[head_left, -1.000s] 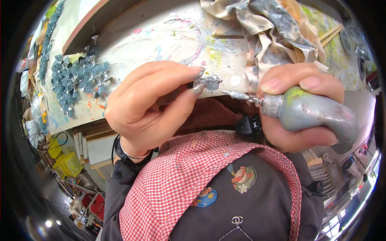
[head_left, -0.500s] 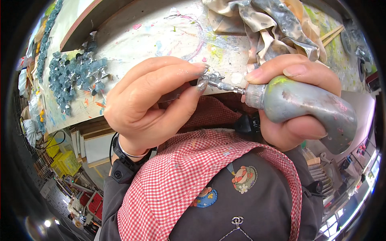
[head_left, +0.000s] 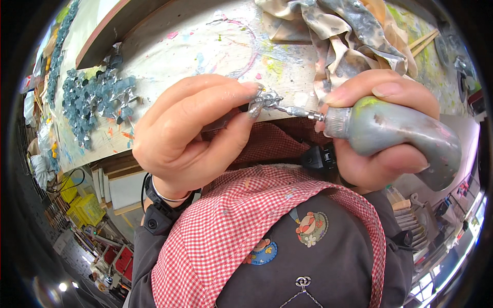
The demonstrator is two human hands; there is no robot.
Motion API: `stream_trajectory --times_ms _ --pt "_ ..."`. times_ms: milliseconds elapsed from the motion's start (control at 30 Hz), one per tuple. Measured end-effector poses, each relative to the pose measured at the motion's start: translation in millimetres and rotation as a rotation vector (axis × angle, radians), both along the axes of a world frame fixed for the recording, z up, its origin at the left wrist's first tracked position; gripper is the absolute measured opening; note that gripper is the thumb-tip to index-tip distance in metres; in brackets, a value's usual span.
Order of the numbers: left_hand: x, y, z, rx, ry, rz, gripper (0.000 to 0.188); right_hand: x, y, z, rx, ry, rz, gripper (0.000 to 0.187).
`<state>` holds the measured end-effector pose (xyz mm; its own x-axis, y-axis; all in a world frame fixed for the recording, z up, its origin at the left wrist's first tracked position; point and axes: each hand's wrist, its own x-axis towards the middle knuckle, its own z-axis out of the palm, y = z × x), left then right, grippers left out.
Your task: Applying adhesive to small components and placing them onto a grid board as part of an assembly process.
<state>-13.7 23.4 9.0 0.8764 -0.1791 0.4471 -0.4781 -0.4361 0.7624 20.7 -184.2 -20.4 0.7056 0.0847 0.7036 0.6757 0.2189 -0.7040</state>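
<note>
Silver-grey paint coats the small crumpled metallic piece (head_left: 264, 99) pinched at the fingertips of the left hand (head_left: 190, 136), above the paint-spattered pale surface (head_left: 205, 46). The right hand (head_left: 377, 128) is wrapped round a grey paint-smeared squeeze bottle (head_left: 395, 136), nozzle touching the piece. A gentle squeeze and a steady pinch would probably serve best. Yellow boxes (head_left: 84, 205) sit lower left.
</note>
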Motion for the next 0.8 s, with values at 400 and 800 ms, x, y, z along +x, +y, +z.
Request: stream_trajectory --times_ms 400,800 --pt "3.3 -0.8 -8.6 0.01 -0.164 0.017 0.031 -3.0 6.1 -1.4 -0.024 0.073 -0.026 0.063" --pt "3.4 1.1 -9.1 -0.054 -0.114 0.012 0.03 -1.2 8.5 2.9 -0.057 0.124 -0.04 0.063"
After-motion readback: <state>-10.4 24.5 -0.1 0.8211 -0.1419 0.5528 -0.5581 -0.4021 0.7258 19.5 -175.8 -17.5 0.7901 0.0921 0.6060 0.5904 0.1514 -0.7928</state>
